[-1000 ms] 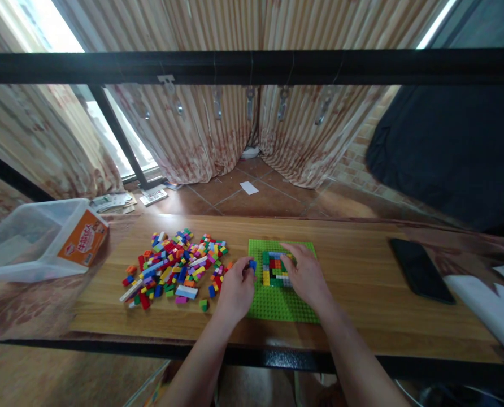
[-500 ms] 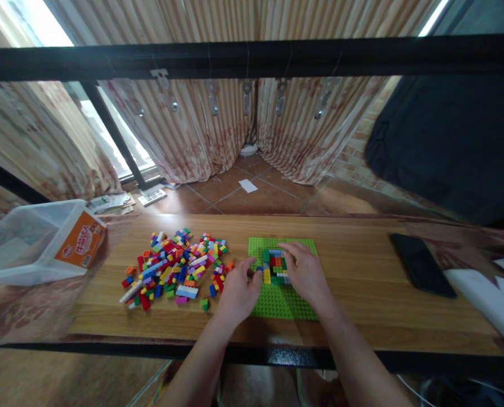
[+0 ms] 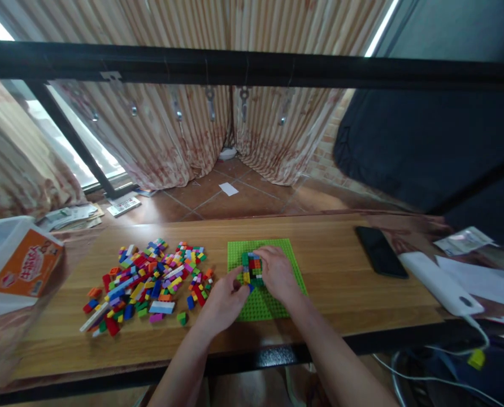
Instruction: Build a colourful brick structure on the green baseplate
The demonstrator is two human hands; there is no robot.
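A green baseplate lies on the wooden table, bearing a small hollow build of toy bricks with green, yellow, light blue and red parts. At the build's near left corner my left hand is closed, thumb and forefinger close together, with a small blue brick at the thumb tip. My right hand curls over the build's right side, fingertips on its far edge and top, and hides that part. To the left, a pile of loose toy bricks spreads over the table.
A clear plastic box with an orange label stands at the far left. On the right lie a black phone and a white power bank-like block with a cable. A dark bar crosses beyond the table.
The view has swung right, so everything sits further left. My left hand, with the blue brick at its thumb, has come to the build's near left corner. My right hand stays at the build's right side.
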